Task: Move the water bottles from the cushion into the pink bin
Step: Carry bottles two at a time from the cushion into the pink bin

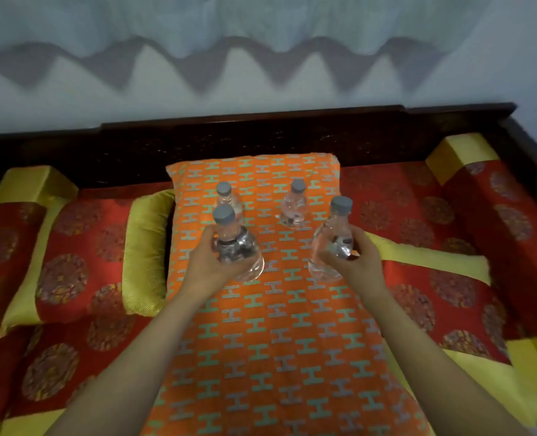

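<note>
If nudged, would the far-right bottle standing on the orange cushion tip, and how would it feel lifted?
Likely tippy: the far-right bottle is tall, narrow-necked, and stands on a soft orange cushion. Probably weighty for its size, as it appears filled with clear liquid. Its smooth round body may slip in a grip and roll if toppled.

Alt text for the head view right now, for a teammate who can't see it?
The left hand grips the near-left bottle and the right hand grips the near-right bottle, both grey-capped, over an orange patterned cushion. The far-left bottle and far-right bottle stand on the cushion behind them. No pink bin is visible.
</note>
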### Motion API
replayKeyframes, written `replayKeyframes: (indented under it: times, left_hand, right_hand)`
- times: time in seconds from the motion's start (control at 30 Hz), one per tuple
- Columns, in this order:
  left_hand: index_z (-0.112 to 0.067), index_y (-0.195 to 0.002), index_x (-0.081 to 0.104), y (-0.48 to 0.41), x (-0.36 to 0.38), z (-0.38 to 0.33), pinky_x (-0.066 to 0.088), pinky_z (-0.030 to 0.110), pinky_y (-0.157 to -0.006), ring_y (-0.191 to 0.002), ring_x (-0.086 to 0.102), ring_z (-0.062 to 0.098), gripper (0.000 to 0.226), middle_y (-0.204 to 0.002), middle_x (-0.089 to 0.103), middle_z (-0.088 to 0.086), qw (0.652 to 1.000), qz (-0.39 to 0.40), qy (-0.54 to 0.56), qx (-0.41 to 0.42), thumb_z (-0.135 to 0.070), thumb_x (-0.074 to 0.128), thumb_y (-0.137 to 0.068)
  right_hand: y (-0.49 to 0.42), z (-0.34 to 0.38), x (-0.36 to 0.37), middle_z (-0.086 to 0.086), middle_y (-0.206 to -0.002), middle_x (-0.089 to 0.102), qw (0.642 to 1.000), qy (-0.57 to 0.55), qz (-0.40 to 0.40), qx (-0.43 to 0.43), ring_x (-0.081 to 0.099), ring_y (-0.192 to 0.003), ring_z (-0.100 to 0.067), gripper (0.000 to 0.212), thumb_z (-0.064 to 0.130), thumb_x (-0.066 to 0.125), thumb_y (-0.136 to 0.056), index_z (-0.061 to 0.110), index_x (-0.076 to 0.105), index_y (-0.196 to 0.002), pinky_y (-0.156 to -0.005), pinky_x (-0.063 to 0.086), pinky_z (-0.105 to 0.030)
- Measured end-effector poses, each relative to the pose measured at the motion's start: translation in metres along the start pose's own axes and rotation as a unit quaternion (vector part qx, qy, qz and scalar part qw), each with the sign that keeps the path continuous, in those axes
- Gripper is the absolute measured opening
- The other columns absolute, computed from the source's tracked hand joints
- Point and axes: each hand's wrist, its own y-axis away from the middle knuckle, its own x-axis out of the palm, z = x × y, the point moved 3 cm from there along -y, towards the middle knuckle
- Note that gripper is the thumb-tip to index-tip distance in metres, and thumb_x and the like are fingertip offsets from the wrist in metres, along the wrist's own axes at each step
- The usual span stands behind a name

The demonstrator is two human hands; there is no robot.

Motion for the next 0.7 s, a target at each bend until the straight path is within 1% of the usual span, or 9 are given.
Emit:
replayKeyframes:
  times: [0.1, 0.17, 0.23, 0.33, 0.4, 0.43, 0.53, 0.63, 0.7]
  left_hand:
    - [-0.026, -0.109, 0.053, 0.007, 0.002, -0.028, 0.046, 0.015, -0.065, -0.078, 0.061, -0.005, 0.056, -0.094, 0.064, -0.013, 0.999, 0.011, -0.003, 0.044, -0.028, 0.086, -0.064]
    - [-0.026, -0.11, 0.054, 0.009, 0.007, -0.042, 0.046, 0.015, -0.066, -0.079, 0.061, -0.005, 0.056, -0.095, 0.064, -0.014, 0.998, 0.015, 0.0, 0.065, -0.028, 0.086, -0.063]
    - [-0.027, -0.111, 0.055, 0.017, 0.02, -0.06, 0.048, 0.021, -0.068, -0.082, 0.063, 0.002, 0.058, -0.096, 0.065, -0.012, 0.996, 0.03, 0.008, 0.085, -0.028, 0.087, -0.062]
    - [-0.03, -0.105, 0.057, 0.03, 0.049, -0.082, 0.051, 0.028, -0.067, -0.079, 0.066, 0.011, 0.058, -0.092, 0.068, -0.007, 0.991, 0.068, 0.006, 0.113, -0.035, 0.088, -0.057]
    - [-0.031, -0.108, 0.057, 0.041, 0.072, -0.099, 0.054, 0.036, -0.073, -0.084, 0.066, 0.015, 0.061, -0.097, 0.069, -0.002, 0.988, 0.096, 0.001, 0.121, -0.037, 0.087, -0.056]
    - [-0.029, -0.11, 0.058, 0.046, 0.086, -0.109, 0.054, 0.041, -0.076, -0.086, 0.066, 0.015, 0.063, -0.098, 0.069, -0.002, 0.986, 0.111, 0.001, 0.126, -0.038, 0.087, -0.055]
    - [-0.031, -0.098, 0.058, 0.064, 0.125, -0.139, 0.055, 0.046, -0.078, -0.078, 0.067, 0.006, 0.053, -0.09, 0.069, -0.006, 0.976, 0.157, 0.008, 0.148, -0.035, 0.088, -0.055]
    - [-0.027, -0.099, 0.058, 0.087, 0.172, -0.175, 0.054, 0.05, -0.08, -0.083, 0.069, 0.015, 0.057, -0.092, 0.07, -0.002, 0.967, 0.196, 0.002, 0.164, -0.04, 0.086, -0.052]
    - [-0.031, -0.096, 0.057, 0.098, 0.199, -0.196, 0.054, 0.049, -0.082, -0.084, 0.068, 0.014, 0.053, -0.092, 0.07, -0.004, 0.961, 0.213, -0.005, 0.174, -0.036, 0.089, -0.053]
  right_hand:
    - [0.021, 0.015, -0.024, 0.007, -0.107, 0.067, 0.999, -0.015, -0.024, 0.025, 0.064, -0.097, -0.007, 0.051, 0.027, 0.08, -0.074, 0.025, 0.058, -0.12, -0.08, 0.05, -0.025]
    - [0.035, 0.026, -0.043, 0.005, -0.106, 0.068, 0.998, -0.026, -0.05, 0.012, 0.065, -0.097, -0.008, 0.047, 0.022, 0.081, -0.074, 0.025, 0.061, -0.116, -0.078, 0.052, -0.026]
    - [0.057, 0.036, -0.072, 0.005, -0.102, 0.069, 0.995, -0.02, -0.101, 0.002, 0.065, -0.095, -0.008, 0.044, 0.02, 0.082, -0.072, 0.026, 0.064, -0.111, -0.076, 0.053, -0.027]
    - [0.087, 0.041, -0.117, 0.005, -0.1, 0.069, 0.985, -0.011, -0.173, 0.012, 0.066, -0.093, -0.013, 0.049, 0.02, 0.085, -0.065, 0.027, 0.065, -0.11, -0.078, 0.055, -0.031]
    - [0.109, 0.043, -0.147, 0.004, -0.099, 0.07, 0.976, -0.013, -0.215, 0.028, 0.068, -0.09, -0.016, 0.053, 0.02, 0.086, -0.062, 0.026, 0.065, -0.11, -0.079, 0.056, -0.035]
    - [0.121, 0.042, -0.164, 0.002, -0.099, 0.07, 0.972, -0.009, -0.232, 0.033, 0.068, -0.089, -0.016, 0.054, 0.022, 0.087, -0.061, 0.026, 0.065, -0.11, -0.079, 0.056, -0.036]
    - [0.151, 0.044, -0.206, 0.001, -0.104, 0.07, 0.962, 0.008, -0.272, 0.037, 0.068, -0.093, -0.017, 0.058, 0.034, 0.085, -0.058, 0.029, 0.064, -0.112, -0.083, 0.055, -0.041]
    - [0.186, 0.047, -0.261, 0.004, -0.106, 0.07, 0.943, 0.022, -0.33, 0.038, 0.067, -0.095, -0.015, 0.069, 0.048, 0.082, -0.05, 0.027, 0.063, -0.114, -0.086, 0.055, -0.043]
    - [0.203, 0.05, -0.291, 0.003, -0.105, 0.07, 0.934, 0.025, -0.354, 0.04, 0.067, -0.094, -0.016, 0.07, 0.047, 0.082, -0.051, 0.025, 0.063, -0.115, -0.085, 0.056, -0.043]
